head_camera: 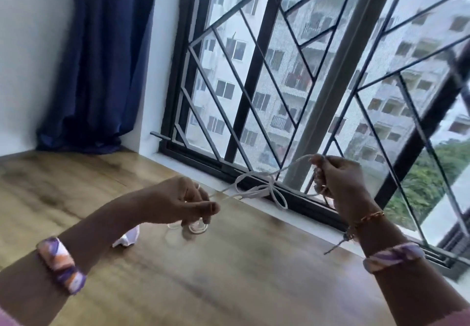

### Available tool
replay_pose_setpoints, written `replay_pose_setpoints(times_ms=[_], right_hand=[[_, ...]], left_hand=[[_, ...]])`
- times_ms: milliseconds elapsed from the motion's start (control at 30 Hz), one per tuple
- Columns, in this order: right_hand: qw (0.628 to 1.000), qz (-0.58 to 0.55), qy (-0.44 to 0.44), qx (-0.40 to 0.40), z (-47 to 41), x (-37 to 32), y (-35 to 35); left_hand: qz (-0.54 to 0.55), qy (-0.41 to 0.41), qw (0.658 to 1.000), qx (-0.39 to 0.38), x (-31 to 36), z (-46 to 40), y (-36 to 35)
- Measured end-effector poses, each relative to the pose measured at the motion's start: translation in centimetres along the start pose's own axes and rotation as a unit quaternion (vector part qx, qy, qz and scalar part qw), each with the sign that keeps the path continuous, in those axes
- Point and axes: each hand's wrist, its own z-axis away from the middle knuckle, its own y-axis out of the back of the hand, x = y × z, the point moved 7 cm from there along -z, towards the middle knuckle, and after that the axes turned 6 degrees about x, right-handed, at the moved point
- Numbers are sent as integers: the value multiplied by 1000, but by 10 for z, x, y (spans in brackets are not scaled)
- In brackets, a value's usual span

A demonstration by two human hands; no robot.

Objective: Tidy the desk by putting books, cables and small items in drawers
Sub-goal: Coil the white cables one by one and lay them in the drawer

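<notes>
- The white cable [256,188] hung in the air above the wooden table [229,275], stretched between both hands and looped into a loose knot near the window sill.
- The left hand [188,203] was raised over the table, fingers curled down, thumb and fingers pinching one end of the cable; small coils dangled beneath it.
- The right hand [340,181] was held higher, beside the window grille [254,76], fingers curled round the other end.
- A small white object [127,239] lay on the table under the left forearm; what it was could not be made out.
</notes>
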Motion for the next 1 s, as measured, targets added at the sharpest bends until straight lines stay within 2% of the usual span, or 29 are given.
replay_pose_setpoints(times_ms=[100, 167, 300, 400, 567, 667, 800, 867, 933, 1000], right_hand=[[997, -54, 9, -50, 4, -26, -15], [994, -60, 35, -87, 12, -43, -27], [986, -71, 67, -137, 36, -68, -45], [981, -79, 88, -157, 46, -81, -50], [982, -75, 122, -124, 37, -92, -29], [985, -56, 132, -93, 30, -87, -11], [986, 3, 162, -43, 27, -74, 6], [991, -13, 134, 4, 16, -65, 29], [993, -57, 100, 24, 6, -58, 50], [994, -73, 84, 13, 2, -53, 53]], left_hand=[[-5, 53, 998, -22, -7, -8, -6], [34, 77, 996, 21, -1, -16, -3], [91, 62, 982, 154, 34, -39, 3], [113, 26, 984, 136, 56, -56, -6], [94, -15, 980, 172, 64, -59, 0], [48, -15, 961, 272, 63, -51, 27], [-37, -31, 916, 397, 63, -33, 65], [-97, 0, 894, 436, 51, -18, 86], [-77, 43, 887, 454, 35, -4, 102], [-58, 56, 894, 440, 30, -3, 103]])
